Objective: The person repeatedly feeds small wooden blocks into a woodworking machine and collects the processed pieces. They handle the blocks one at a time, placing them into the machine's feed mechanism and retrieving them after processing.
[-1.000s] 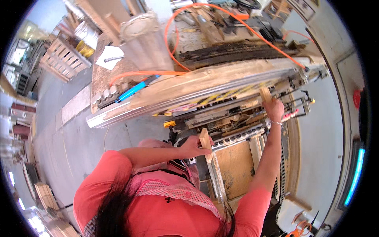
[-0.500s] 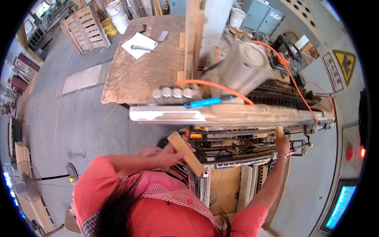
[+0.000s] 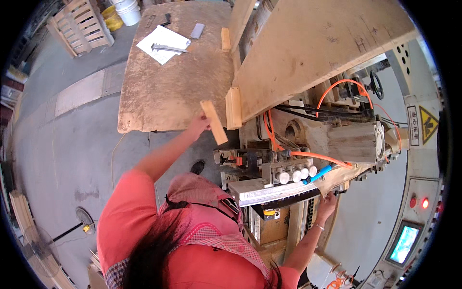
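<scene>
The left hand (image 3: 198,126) has lifted the short wooden block (image 3: 213,122) from low beside the machine (image 3: 308,144) to frame centre, fingers wrapped around its lower end, near the dusty surface (image 3: 168,86). The right hand (image 3: 328,200) stays under the machine; its fingers' state cannot be told.
</scene>
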